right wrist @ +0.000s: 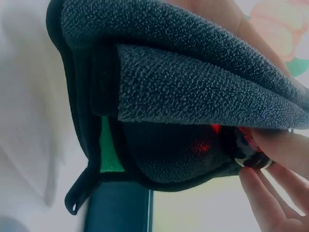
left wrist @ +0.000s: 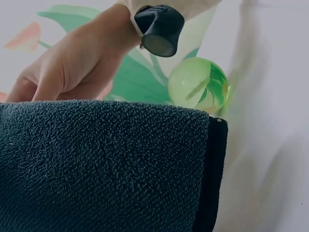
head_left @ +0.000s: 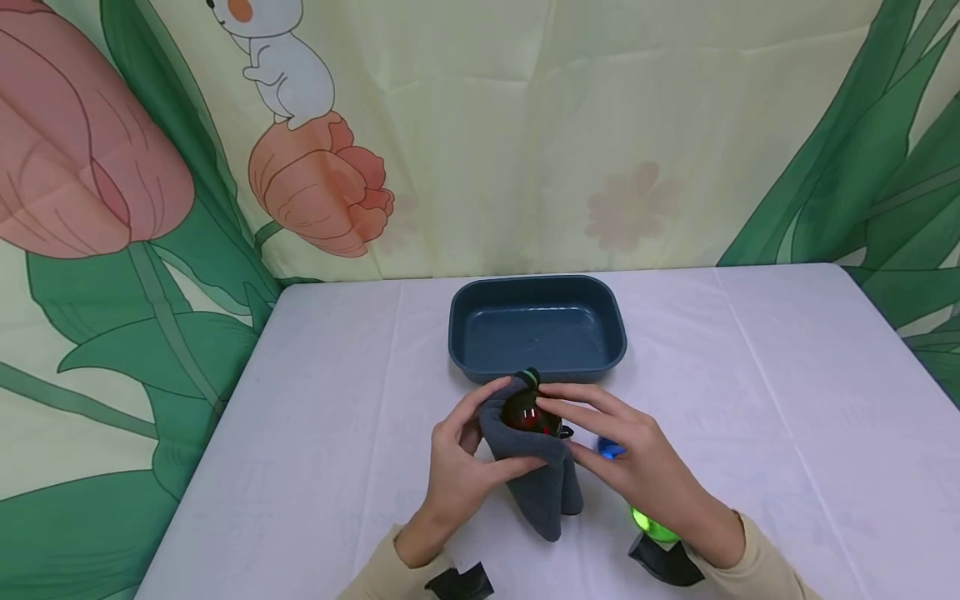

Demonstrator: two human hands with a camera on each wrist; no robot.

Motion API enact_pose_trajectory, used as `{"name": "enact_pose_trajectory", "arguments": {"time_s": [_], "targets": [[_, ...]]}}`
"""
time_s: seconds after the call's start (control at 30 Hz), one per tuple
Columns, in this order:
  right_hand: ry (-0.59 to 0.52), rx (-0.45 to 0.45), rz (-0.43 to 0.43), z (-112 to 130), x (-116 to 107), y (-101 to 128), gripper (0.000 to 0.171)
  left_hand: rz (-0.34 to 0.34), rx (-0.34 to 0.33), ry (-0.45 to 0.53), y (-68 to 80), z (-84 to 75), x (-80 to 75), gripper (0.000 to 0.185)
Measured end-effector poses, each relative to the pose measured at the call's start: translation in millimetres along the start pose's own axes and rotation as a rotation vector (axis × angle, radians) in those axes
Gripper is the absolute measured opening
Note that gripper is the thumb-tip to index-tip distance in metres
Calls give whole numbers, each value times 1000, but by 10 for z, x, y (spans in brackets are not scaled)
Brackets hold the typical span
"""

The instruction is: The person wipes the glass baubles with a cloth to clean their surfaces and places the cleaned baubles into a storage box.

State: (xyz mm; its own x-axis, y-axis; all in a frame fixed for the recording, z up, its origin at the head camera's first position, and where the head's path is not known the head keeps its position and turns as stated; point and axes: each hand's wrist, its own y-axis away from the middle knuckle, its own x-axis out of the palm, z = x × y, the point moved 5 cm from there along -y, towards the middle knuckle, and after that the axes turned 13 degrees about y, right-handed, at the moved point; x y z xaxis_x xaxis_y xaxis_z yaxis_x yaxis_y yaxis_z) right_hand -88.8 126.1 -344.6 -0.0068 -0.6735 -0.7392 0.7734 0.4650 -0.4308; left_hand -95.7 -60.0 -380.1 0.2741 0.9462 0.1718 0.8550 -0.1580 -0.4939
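A dark grey cloth is wrapped round a glossy red ball, just in front of the blue tray. My left hand grips the cloth from the left, thumb across its front. My right hand reaches in from the right and its fingertips pinch the red ball at the cloth's opening. The cloth fills the right wrist view, a green tag on its hem. In the left wrist view the cloth hides my left hand.
The blue tray holds nothing. A blue ball lies on the white tablecloth under my right palm. A green ball sits by my right wrist. A flower-print backdrop hangs behind the table.
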Motion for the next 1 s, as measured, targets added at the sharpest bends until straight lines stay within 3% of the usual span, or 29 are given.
{"name": "enact_pose_trajectory", "arguments": {"time_s": [0.1, 0.27, 0.5, 0.57, 0.7, 0.8, 1.0], "targets": [[11, -13, -15, -1, 4, 5, 68, 6, 3, 2, -3, -3, 4, 79], [3, -58, -36, 13, 10, 11, 45, 23, 22, -12, -16, -25, 6, 82], [6, -46, -44, 48, 8, -8, 50, 39, 38, -23, -30, -45, 6, 83], [-18, -4, -41, 40, 11, -8, 48, 44, 27, -22, -30, -37, 8, 84], [-130, 109, -13, 2, 31, -5, 65, 53, 20, -29, -21, -20, 10, 85], [-207, 160, 16, -25, 48, -6, 62, 52, 24, -24, -10, -10, 6, 84], [-185, 122, 33, -15, 15, -24, 65, 23, 3, 9, -6, 5, -2, 78]]}}
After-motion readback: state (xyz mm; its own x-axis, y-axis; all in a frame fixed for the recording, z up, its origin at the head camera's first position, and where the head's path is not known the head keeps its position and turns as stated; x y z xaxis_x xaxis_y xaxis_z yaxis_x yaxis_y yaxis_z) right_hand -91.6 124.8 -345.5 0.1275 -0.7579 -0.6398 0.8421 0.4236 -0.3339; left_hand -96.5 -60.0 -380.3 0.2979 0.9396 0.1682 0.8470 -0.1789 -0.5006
